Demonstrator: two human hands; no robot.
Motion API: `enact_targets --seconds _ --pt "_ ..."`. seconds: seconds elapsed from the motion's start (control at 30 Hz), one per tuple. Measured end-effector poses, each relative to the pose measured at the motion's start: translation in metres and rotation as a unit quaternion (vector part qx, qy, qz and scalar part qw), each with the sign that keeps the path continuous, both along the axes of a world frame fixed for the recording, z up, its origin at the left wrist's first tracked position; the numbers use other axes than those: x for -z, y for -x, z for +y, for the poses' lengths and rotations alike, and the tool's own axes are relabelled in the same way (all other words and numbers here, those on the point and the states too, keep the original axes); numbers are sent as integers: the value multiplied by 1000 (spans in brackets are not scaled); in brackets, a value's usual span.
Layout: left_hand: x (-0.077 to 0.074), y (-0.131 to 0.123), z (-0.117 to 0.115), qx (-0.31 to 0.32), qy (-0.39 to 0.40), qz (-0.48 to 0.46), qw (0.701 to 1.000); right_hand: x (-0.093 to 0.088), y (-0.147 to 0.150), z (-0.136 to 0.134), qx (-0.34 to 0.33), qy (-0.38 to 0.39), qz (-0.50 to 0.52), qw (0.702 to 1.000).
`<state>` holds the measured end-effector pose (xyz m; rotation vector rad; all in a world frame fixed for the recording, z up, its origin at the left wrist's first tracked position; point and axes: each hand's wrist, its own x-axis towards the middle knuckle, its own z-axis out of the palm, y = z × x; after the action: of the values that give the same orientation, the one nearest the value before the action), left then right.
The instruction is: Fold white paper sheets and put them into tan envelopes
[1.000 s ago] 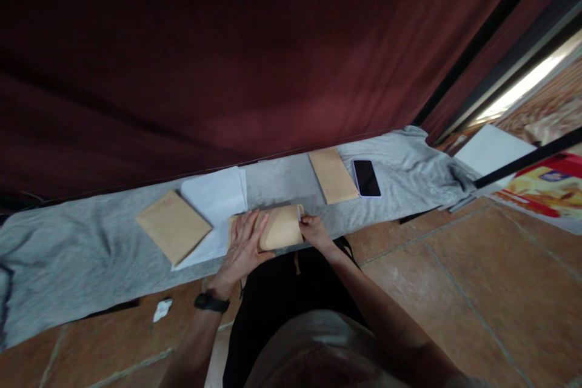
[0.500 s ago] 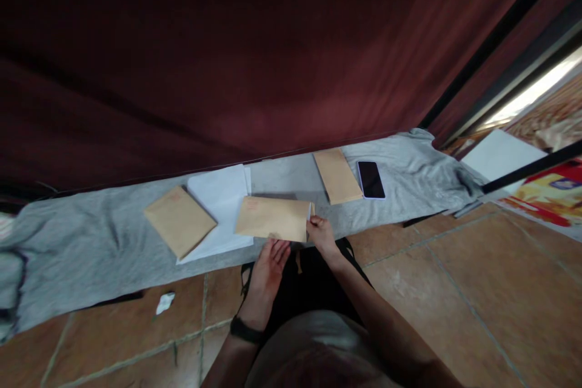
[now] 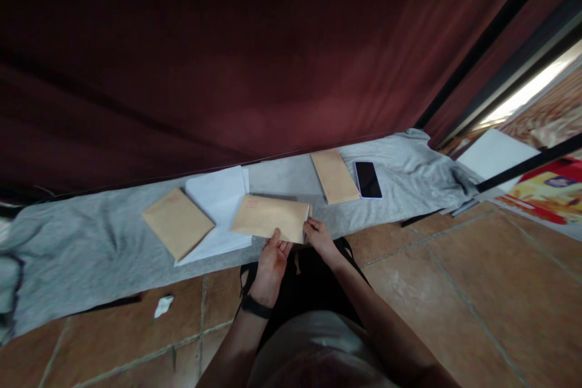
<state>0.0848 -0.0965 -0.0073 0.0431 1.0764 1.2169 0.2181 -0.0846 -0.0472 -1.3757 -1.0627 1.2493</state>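
A brown paper envelope (image 3: 268,216) lies between my hands, with a strip of white paper showing at its right end. My left hand (image 3: 274,257) grips its lower edge, thumb on top and fingers underneath. At the right end, my right hand (image 3: 319,237) is closed on the edge where the white paper shows; its fingertips are partly hidden. Under the envelope's left part are white paper sheets (image 3: 217,191). Another brown envelope (image 3: 177,222) rests on the left side of those sheets.
A third brown envelope (image 3: 335,176) and a phone (image 3: 368,180) lie to the right on the grey cloth (image 3: 97,239) covering the long narrow surface. A dark red curtain (image 3: 254,60) hangs behind it. A white scrap (image 3: 163,305) is on the tiled floor.
My left thumb has come over the envelope's lower edge, and the hand has closed on it. My right hand stays at the right end.
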Motion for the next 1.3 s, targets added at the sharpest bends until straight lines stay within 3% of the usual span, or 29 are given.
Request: enact_targets --seconds 0.23,0.5,0.83,1.07,1.3 --pt "7 6 4 21 -8 19 1000 -6 -15 0 -62 22 -9 998" --pt "13 8 19 48 -28 70 996 -6 -22 -1 -51 66 -64 994" --pt "17 6 37 94 -42 143 984 -5 -27 3 -38 65 -137 988" --pt "20 6 60 116 -57 196 972 -6 -31 6 -69 55 -137 987" --pt "18 16 87 189 -72 225 953 -5 -39 -4 -91 23 -123 988"
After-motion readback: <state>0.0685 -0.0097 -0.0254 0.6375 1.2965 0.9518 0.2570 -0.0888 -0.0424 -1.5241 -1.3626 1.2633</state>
